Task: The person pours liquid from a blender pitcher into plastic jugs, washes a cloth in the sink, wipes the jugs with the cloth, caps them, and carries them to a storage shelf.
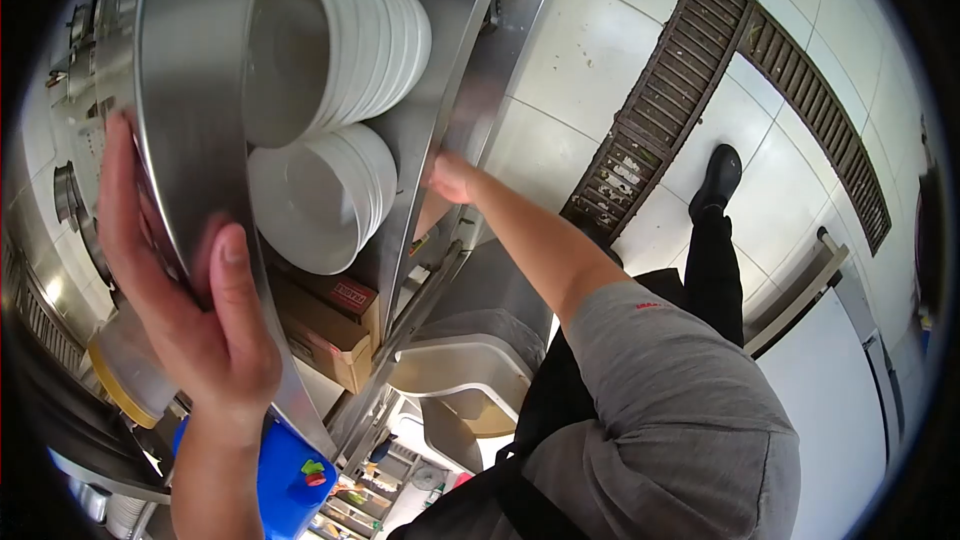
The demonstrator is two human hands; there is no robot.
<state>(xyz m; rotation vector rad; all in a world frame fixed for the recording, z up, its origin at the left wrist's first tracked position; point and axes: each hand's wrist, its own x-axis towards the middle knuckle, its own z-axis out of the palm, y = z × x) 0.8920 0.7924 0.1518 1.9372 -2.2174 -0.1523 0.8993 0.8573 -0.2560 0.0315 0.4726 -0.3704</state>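
Observation:
My left hand (205, 330) is at the upper steel shelf edge (195, 60), with the thumb on one side and the fingers on the other, gripping it. Nearby, white bowls (380, 50) are nested in a long stack on their side. A shorter stack of white bowls (330, 195) lies against it. My right hand (452, 180) is at the outer edge of the steel surface (440, 90) beside the bowls. Its fingertips are blurred and partly hidden, so whether it grips anything is unclear.
An open cardboard box (335, 340) sits beyond the bowls. Near my left forearm is a blue container (285, 480). White plastic tubs (465, 375) are close to my body. A brown slatted drain grate (670, 80) crosses the tiled floor (575, 50), where one black shoe (720, 175) shows.

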